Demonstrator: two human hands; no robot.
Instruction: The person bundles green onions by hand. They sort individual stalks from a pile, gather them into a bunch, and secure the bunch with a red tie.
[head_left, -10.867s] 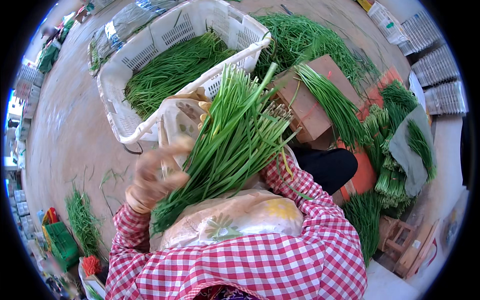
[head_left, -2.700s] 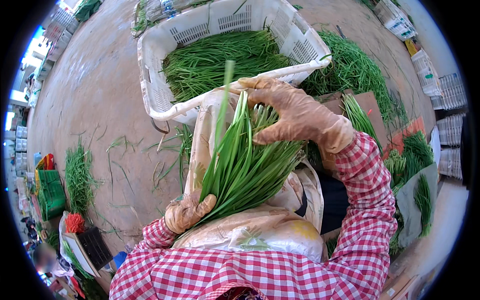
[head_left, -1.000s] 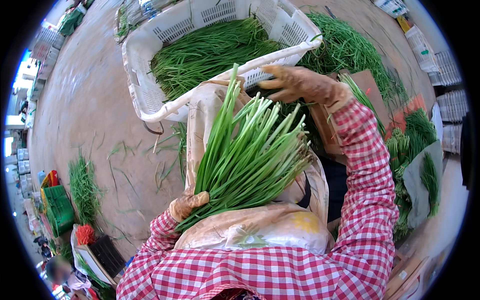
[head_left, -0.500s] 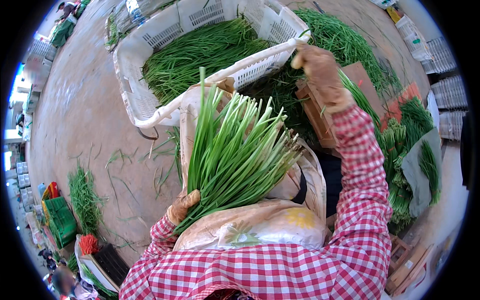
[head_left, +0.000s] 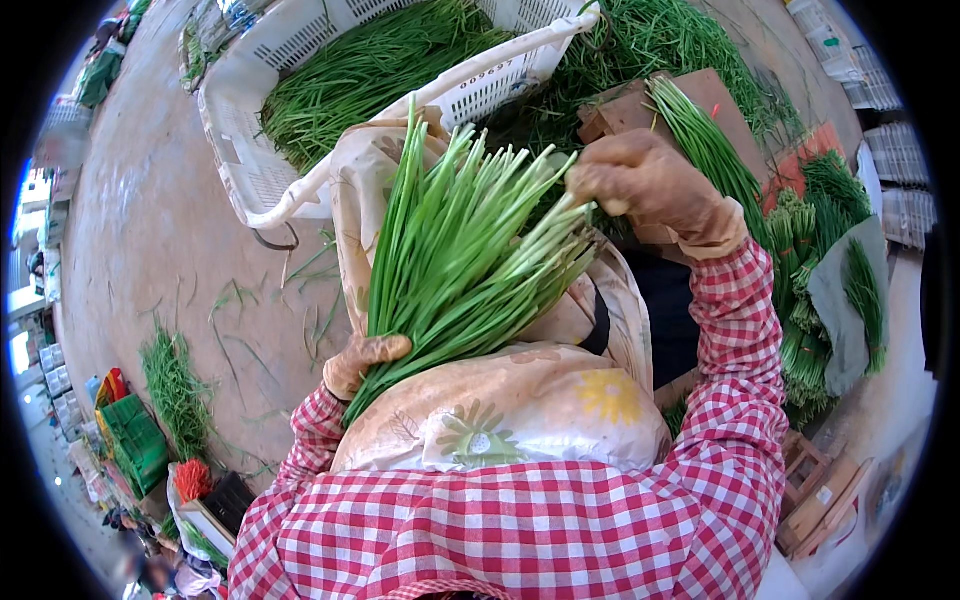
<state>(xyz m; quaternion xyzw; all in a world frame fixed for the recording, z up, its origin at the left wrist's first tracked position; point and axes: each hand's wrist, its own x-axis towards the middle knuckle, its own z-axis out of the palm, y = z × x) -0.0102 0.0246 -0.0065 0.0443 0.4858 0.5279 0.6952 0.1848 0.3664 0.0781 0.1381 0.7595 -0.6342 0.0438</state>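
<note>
At eight o'clock, your left hand [head_left: 365, 362] clasps the greens [head_left: 470, 260]; at two, your right hand [head_left: 650, 185] pinches stalk tips [head_left: 568, 208]. Pulling hard could scatter the fanned-out greens.

A big room with a brown floor [head_left: 130, 250] and bright light [head_left: 19, 352] on the left.
The floor has pale, shiny patches near the top left. The light is very white at the left edge, and I can't tell if it comes from a window or a door. Stacks of pale crates [head_left: 893, 152] stand along the right side. Low down on the right is some brown wooden furniture [head_left: 822, 503].
</note>
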